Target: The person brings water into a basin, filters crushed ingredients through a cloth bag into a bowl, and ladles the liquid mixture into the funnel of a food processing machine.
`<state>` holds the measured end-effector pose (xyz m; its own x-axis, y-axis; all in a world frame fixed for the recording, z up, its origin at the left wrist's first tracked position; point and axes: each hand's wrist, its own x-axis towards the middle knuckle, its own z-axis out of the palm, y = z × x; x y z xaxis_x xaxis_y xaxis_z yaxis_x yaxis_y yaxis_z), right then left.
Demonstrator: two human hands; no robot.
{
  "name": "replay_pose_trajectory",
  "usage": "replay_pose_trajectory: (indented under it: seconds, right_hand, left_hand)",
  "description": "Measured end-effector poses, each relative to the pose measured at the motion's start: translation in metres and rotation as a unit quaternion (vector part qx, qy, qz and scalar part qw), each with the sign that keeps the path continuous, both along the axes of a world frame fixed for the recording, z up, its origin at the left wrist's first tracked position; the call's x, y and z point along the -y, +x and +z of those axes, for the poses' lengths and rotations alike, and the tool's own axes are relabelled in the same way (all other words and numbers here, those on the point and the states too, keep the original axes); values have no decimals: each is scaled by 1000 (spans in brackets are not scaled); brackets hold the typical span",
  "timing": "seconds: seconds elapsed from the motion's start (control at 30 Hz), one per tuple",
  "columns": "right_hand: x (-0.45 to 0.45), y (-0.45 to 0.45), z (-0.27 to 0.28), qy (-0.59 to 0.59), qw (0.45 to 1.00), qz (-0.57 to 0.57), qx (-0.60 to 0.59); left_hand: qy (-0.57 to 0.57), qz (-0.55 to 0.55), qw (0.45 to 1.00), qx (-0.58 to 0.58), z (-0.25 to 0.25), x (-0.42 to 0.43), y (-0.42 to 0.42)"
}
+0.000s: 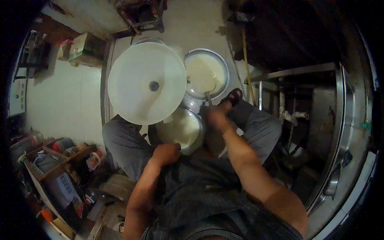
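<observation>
My right hand (216, 118) is closed around the handle of a ladle (208, 97), whose bowl end lies in the pale liquid of the far metal pot (225, 88). My left hand (166, 153) is closed at the rim of a nearer metal pot (199, 146) between my knees. Pale, creamy liquid (180, 128) shows inside this nearer pot. Ahead and to the left, a wide, round white vessel (132, 76) with a dark round spot in its middle covers part of the nearer pot and hides most of another metal rim behind it.
A wooden stool (142, 14) stands beyond the pots. Cardboard boxes (86, 50) sit at upper left, and a wooden crate of odds and ends (60, 176) at lower left. To the right are a metal-edged counter (340, 132), pipes (294, 116) and a yellow pole (246, 60).
</observation>
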<state>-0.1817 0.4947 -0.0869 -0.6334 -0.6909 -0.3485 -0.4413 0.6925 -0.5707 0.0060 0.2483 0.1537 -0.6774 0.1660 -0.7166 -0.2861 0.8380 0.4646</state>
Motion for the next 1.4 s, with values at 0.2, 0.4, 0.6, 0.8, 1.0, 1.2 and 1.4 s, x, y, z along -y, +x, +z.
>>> replay_pose_trajectory:
  seconds: [0.2, 0.4, 0.6, 0.8, 1.0, 1.2, 1.4]
  right_hand:
    - [0, 10, 19, -264, 569, -458, 630]
    - [-7, 1, 34, -273, 737, -349, 510]
    - [-3, -12, 143, -296, 686, -384, 543]
    - [-26, -30, 188, -261, 815, -318, 408]
    - [-24, -23, 295, -246, 831, -302, 396]
    - [-21, -11, 384, -245, 819, -313, 414]
    - [-10, -2, 468, -253, 784, -350, 445]
  left_hand:
    - [0, 15, 1000, 5, 9, -3, -2]
    - [11, 11, 1000, -27, 1, -1, 10]
    - [37, 3, 999, -35, -12, 4, 14]
    - [42, 33, 997, -60, -4, 3, 18]
    - [67, 2, 992, -105, -35, 8, 24]
    - [51, 17, 992, -114, -24, 6, 24]
    - [33, 12, 995, -98, -23, 4, 24]
